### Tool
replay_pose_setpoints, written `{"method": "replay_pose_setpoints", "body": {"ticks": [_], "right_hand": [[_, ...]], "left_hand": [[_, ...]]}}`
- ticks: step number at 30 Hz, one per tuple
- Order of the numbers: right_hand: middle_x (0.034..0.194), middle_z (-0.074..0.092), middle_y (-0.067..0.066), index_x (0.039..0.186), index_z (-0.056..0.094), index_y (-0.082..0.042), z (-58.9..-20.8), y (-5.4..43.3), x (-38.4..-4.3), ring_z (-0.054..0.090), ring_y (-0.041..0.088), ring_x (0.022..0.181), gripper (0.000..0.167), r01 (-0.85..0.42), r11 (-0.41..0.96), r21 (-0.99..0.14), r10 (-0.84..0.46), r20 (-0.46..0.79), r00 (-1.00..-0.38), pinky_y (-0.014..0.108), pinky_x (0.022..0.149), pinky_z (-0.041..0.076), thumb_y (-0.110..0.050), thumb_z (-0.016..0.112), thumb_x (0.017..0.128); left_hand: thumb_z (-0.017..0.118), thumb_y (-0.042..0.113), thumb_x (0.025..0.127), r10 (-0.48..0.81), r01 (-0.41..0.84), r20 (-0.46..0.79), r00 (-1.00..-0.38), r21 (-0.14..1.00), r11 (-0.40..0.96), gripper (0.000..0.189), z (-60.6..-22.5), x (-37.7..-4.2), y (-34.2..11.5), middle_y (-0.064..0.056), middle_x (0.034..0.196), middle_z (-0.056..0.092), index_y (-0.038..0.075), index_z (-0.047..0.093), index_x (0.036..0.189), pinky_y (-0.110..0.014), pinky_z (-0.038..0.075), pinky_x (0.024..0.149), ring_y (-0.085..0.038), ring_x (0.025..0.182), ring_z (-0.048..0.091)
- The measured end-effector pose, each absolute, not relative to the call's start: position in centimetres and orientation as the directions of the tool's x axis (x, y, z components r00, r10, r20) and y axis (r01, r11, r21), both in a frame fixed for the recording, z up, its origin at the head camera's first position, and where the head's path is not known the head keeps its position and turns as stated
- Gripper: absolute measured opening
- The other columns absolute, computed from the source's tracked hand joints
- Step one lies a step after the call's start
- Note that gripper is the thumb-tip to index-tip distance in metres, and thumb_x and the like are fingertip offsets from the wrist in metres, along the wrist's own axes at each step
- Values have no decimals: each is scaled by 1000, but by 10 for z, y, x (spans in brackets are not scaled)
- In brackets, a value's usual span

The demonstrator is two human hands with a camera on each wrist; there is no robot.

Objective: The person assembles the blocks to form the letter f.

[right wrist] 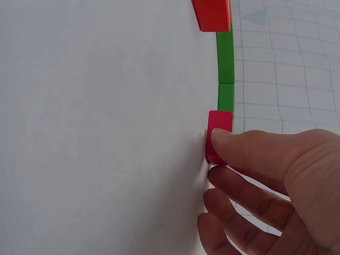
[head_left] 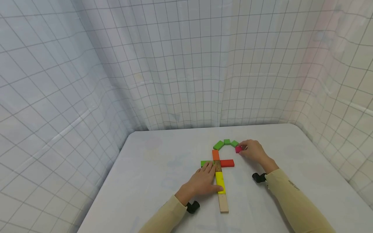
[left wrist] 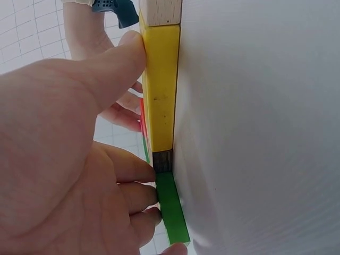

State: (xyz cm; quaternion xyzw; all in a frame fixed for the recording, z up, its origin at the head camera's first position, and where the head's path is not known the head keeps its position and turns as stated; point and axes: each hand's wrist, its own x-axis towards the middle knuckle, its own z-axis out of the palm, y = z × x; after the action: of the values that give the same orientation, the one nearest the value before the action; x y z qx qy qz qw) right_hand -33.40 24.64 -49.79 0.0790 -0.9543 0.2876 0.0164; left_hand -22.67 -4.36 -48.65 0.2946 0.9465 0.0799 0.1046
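Note:
Between its thumb and fingers, my right hand (head_left: 254, 150) pinches a pink block (right wrist: 219, 121) on the white table, at the right end of a curve of green blocks (head_left: 219, 145). My left hand (head_left: 202, 182) rests on the laid blocks with fingers extended. Its thumb touches the yellow block (left wrist: 162, 85), and its fingertips lie at the left green block (left wrist: 172, 210) and the dark brown block (head_left: 217, 166). An orange block (head_left: 215, 154) continues the column above the brown one. A red block (head_left: 227, 163) extends to the right; a plain wooden block (head_left: 223, 204) forms the near end.
The white table (head_left: 157, 161) ends at a back edge before a hanging grid-patterned curtain (head_left: 186, 64), which also surrounds the sides. Black wrist devices (head_left: 193, 207) sit at both sleeve cuffs.

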Motion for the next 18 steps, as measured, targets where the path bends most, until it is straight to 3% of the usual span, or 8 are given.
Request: {"method": "replay_pose_setpoints", "body": {"ticks": [11, 18], "right_hand": [[101, 69, 10, 123, 70, -4, -498, 246, -333, 62, 28, 93, 38, -179, 816, -550, -161, 83, -984, 39, 74, 55, -9, 77, 87], [112, 67, 15, 133, 65, -7, -490, 242, -329, 62, 30, 98, 45, -188, 826, -532, -187, 57, -981, 41, 76, 56, -18, 76, 90]], "left_hand": [[55, 67, 93, 568, 529, -149, -810, 233, 816, 95, -488, -228, -44, -9, 168, 15, 8, 23, 161, -51, 28, 117, -25, 153, 14], [56, 64, 94, 543, 512, -65, -837, 254, 820, 88, -485, -233, -54, -10, 167, 16, 14, 27, 160, -52, 27, 117, -29, 153, 14]]}}
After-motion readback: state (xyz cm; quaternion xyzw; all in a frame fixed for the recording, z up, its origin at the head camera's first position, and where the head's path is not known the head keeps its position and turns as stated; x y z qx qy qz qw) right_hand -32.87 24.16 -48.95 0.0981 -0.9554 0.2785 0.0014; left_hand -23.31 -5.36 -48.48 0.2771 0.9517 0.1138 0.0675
